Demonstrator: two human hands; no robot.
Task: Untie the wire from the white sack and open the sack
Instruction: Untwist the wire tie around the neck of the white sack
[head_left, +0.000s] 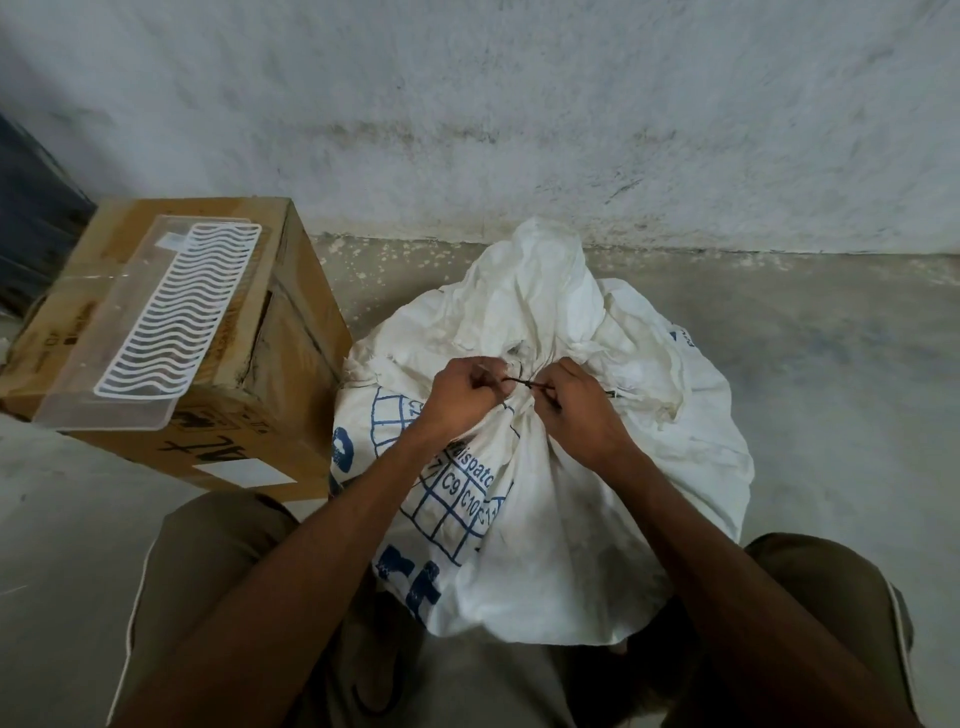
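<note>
A full white sack (561, 499) with blue print stands on the floor between my knees, its neck gathered and its loose top flopped toward the wall. A thin dark wire (523, 383) is wound around the gathered neck. My left hand (462, 397) pinches one end of the wire on the left of the neck. My right hand (582, 408) pinches the other end on the right. The short stretch of wire between my fingers is visible; the rest is hidden in the folds.
A cardboard box (249, 374) stands on the floor to the left of the sack, with a clear plastic tray (104, 374) and a white wire rack (182, 306) on top. A stained wall (519, 130) runs behind. Concrete floor (831, 364) lies to the right.
</note>
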